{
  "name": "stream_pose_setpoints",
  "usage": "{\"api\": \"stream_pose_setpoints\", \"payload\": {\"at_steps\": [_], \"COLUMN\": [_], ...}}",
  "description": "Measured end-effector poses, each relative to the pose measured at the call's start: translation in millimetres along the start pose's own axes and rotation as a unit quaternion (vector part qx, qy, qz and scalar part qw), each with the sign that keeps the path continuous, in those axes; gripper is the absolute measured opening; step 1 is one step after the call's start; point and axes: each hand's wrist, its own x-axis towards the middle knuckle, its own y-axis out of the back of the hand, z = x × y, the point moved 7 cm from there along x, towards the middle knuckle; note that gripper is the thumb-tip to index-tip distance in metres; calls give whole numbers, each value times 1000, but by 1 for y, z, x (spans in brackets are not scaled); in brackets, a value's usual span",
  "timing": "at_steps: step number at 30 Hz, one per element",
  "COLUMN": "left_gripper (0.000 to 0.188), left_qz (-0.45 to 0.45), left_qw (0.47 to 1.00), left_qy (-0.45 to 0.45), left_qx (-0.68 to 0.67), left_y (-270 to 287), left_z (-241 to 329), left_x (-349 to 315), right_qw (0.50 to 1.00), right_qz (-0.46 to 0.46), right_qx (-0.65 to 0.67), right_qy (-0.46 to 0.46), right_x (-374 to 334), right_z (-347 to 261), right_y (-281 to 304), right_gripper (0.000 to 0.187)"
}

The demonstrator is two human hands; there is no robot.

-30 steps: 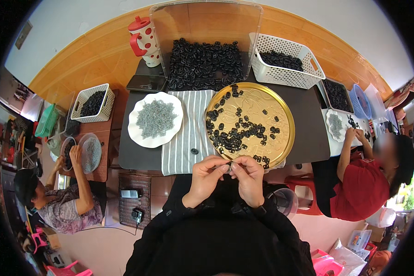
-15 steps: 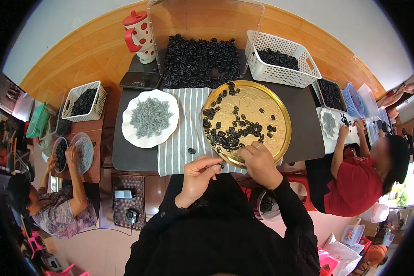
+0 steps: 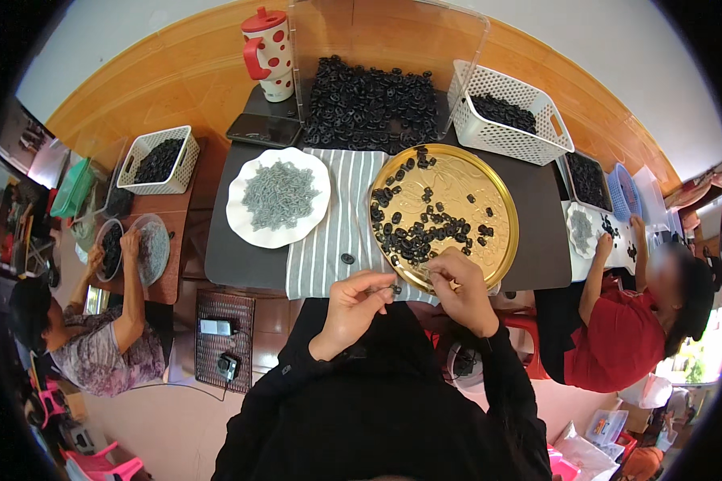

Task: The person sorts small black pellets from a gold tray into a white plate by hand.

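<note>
My left hand (image 3: pixel 350 314) is closed in a pinch in front of the table edge, with a small black oval piece (image 3: pixel 395 289) between thumb and fingertip. Just to its right, my right hand (image 3: pixel 464 293) is bent over the near rim of a round gold tray (image 3: pixel 451 178). Its fingertips are drawn together; what they hold, if anything, is too small to make out. Loose black oval pieces (image 3: pixel 429 231) lie scattered in the tray, thickest at its near left. One lone black piece (image 3: pixel 347 259) rests on a grey-and-white striped cloth (image 3: pixel 302 268) left of the tray.
A scalloped white plate (image 3: pixel 237 215) holds small grey pieces (image 3: pixel 281 195). Behind stand a clear-walled bin of black pieces (image 3: pixel 373 108), a white basket (image 3: pixel 529 146), a dark phone (image 3: pixel 263 129) and a dotted tumbler (image 3: pixel 274 64). Other people work at both sides.
The whole view has shifted slightly. My right hand has turned, so its thumb now shows near the tray's rim. My left hand keeps its pinch on the black piece.
</note>
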Motion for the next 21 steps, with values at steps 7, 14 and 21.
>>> {"api": "stream_pose_setpoints", "payload": {"at_steps": [7, 14, 21], "left_gripper": [28, 28, 28], "left_qz": [-13, -11, -11], "left_qw": [1000, 999, 999], "left_qy": [-11, -26, -26], "left_qx": [4, 33, 39], "left_y": [-10, -10, -11], "left_z": [6, 9, 12], "left_x": [-3, -7, -8], "right_qw": [954, 963, 969], "right_qz": [30, -13, -7], "right_qx": [289, 259, 239], "right_qy": [-78, -76, -66], "right_x": [-16, -17, -15], "right_z": [14, 4, 2], "right_y": [-39, -41, -42], "right_gripper": [8, 6, 6]}}
